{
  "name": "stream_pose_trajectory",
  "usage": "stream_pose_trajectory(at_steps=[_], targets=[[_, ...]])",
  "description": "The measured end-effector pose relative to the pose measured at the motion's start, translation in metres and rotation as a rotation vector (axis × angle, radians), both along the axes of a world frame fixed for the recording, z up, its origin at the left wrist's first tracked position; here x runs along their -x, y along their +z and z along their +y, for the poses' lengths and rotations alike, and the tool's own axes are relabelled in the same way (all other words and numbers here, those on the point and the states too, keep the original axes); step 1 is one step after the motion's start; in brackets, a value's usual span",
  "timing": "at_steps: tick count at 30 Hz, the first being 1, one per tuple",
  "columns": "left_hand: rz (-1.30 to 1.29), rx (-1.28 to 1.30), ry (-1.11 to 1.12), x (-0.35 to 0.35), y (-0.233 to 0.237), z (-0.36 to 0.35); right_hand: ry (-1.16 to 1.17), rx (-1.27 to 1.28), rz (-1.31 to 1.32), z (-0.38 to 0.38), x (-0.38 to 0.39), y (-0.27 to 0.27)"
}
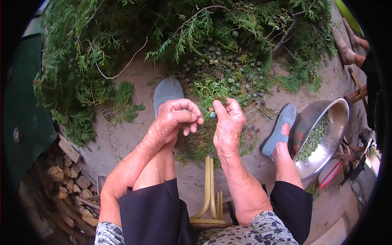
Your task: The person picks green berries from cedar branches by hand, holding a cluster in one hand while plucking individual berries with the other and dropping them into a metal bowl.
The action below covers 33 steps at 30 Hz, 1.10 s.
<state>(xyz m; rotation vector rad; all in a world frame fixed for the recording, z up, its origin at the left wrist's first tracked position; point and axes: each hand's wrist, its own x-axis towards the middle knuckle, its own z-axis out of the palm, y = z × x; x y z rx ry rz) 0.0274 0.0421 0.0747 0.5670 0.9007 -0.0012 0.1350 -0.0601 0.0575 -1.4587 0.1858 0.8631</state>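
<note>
My right hand (230, 122) pinches a small green sprig (216, 99) between thumb and fingers, and a pale blue-green cone (212, 114) hangs at its left side. Just left of it is my left hand (177, 118), its fingers curled, with the fingertips near the sprig but apart from it; whether it holds anything small is hidden. Beyond both hands, loose round cones (232, 75) and green clippings lie on the ground. Large leafy branches (163, 28) are heaped behind them.
A metal basin (346, 110) containing green cones stands tilted beside my right shoe (275, 130). My left shoe (168, 90) is beyond my left hand. Chopped firewood (71, 175) lies at left. Another person's feet (347, 49) show at the upper right.
</note>
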Motion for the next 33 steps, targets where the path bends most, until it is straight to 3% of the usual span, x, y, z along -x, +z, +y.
stream_pose_trajectory(at_steps=[3, 9, 18, 19, 21, 22, 24, 27, 33], targets=[[0.121, -0.064, -0.196, -0.003, -0.001, -0.002, -0.010, 0.039, -0.075, 0.003, 0.004, 0.000], [0.267, -0.336, -0.316, -0.008, 0.001, -0.004, -0.007, 0.027, -0.045, 0.005, 0.016, 0.007], [0.237, -0.278, -0.254, -0.006, 0.002, -0.004, 0.118, -0.016, -0.124, 0.001, 0.013, 0.005], [0.235, -0.280, -0.254, -0.002, -0.004, -0.006, 0.083, -0.044, -0.040, 0.001, 0.013, 0.008], [-0.180, -0.662, -0.114, 0.005, -0.016, -0.008, 0.049, -0.073, 0.041, 0.001, 0.011, 0.008], [-0.182, -0.663, -0.113, 0.006, -0.012, -0.006, -0.053, -0.106, 0.137, 0.000, 0.009, 0.006], [0.046, -0.067, -0.103, 0.006, -0.002, 0.001, -0.156, -0.143, 0.230, -0.004, 0.002, 0.000], [0.000, -0.024, -0.025, 0.011, -0.005, 0.002, -0.151, -0.193, 0.345, -0.012, -0.007, -0.005], [0.119, -0.002, 0.043, 0.009, -0.008, -0.002, -0.136, -0.203, 0.249, -0.015, -0.008, -0.002]])
